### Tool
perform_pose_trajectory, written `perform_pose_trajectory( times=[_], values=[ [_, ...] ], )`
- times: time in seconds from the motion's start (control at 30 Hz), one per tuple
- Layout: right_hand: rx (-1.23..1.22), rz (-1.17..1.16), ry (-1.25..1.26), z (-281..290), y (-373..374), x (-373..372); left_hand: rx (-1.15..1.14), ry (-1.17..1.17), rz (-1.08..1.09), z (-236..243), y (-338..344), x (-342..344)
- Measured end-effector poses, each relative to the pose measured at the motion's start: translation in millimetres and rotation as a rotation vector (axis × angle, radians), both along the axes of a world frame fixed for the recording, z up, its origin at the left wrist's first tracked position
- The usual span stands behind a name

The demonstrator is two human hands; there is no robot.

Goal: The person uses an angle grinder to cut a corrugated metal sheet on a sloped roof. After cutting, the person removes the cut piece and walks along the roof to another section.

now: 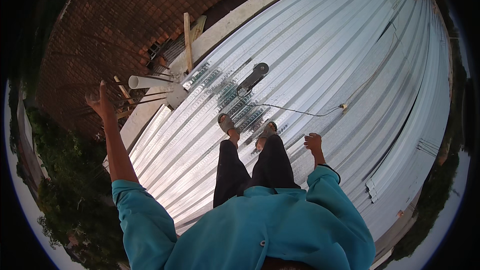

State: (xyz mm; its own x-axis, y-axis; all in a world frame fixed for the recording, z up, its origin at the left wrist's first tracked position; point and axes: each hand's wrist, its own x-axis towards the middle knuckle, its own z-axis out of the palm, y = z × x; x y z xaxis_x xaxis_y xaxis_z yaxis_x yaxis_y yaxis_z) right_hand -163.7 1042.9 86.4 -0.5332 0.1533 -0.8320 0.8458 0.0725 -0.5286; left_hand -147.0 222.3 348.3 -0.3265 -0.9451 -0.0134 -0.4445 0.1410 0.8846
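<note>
My left hand (pixel 100 101) is raised at the left with fingers apart and empty, beside thin steel rods (pixel 140 99) and a white plastic pipe (pixel 147 82). My right hand (pixel 313 143) hangs at my right side above ribbed metal roof sheeting (pixel 345 45), its fingers loosely bent with nothing visible in them. Ahead of my sandalled feet (pixel 226 122) a dark power tool (pixel 256 75) lies on the sheeting, its cord (pixel 290 108) running right to a small pale connector (pixel 343 107).
A concrete edge (pixel 205 40) borders the sheeting on the left, with an upright timber (pixel 187 40). Beyond it are a lower tiled roof (pixel 120 10) and trees (pixel 60 170). Overlapping loose-looking sheets (pixel 395 160) lie at the right.
</note>
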Motion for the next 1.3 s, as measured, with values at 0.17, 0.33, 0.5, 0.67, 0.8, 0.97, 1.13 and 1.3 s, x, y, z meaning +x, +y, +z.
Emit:
perform_pose_trajectory(
  times=[0.17,0.33,0.5,0.67,0.8,0.97,1.13,1.3],
  values=[
    [0.192,0.354,0.092,-4,-87,-55,-0.111,-0.01,-0.038,-38,-21,-23],
    [0.33,0.667,0.322,12,-148,-108,-0.219,0.271,0.004,6,-42,-62],
    [0.332,0.742,0.34,67,-241,-144,-0.129,0.199,-0.364,59,-58,-79],
    [0.31,0.978,0.528,111,-317,-174,-0.055,0.241,-0.303,31,-62,-102],
    [0.356,1.104,0.61,162,-369,-176,0.007,0.371,-0.319,4,-78,-95],
    [0.398,1.182,0.574,143,-355,-172,-0.055,0.336,-0.298,3,-53,-107],
    [0.441,1.236,0.513,133,-346,-161,-0.022,0.299,-0.327,16,-52,-94],
    [0.36,1.204,0.576,151,-384,-175,-0.125,0.347,-0.235,21,-47,-102]
  ],
)
